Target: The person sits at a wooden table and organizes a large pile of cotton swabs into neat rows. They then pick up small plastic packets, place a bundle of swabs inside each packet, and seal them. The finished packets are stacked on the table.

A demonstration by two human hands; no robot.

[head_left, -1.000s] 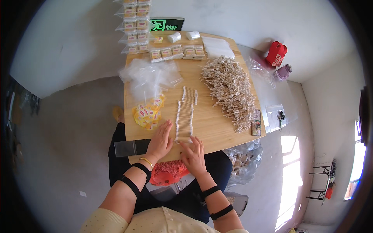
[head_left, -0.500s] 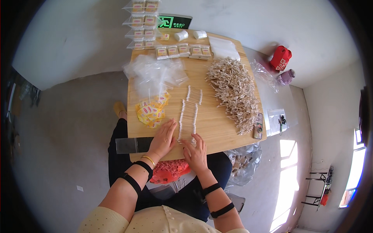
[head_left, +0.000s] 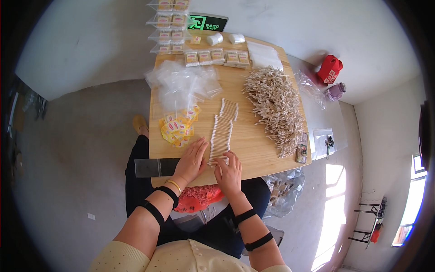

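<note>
Head view: left fingers (head_left: 197, 148) lie loosely extended beside the swab row (head_left: 221, 134); right fingers (head_left: 232, 160) touch it (grip unclear).

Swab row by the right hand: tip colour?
White, on the swab row; clearest in the head view.

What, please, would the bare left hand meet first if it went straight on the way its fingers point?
The left hand would probably first meet the long row of slim, white-tipped cotton swabs, though depth here is unclear.

Right hand (head_left: 230, 173) touches the swab row (head_left: 221, 135) — left hand (head_left: 192, 159) beside it.
</note>
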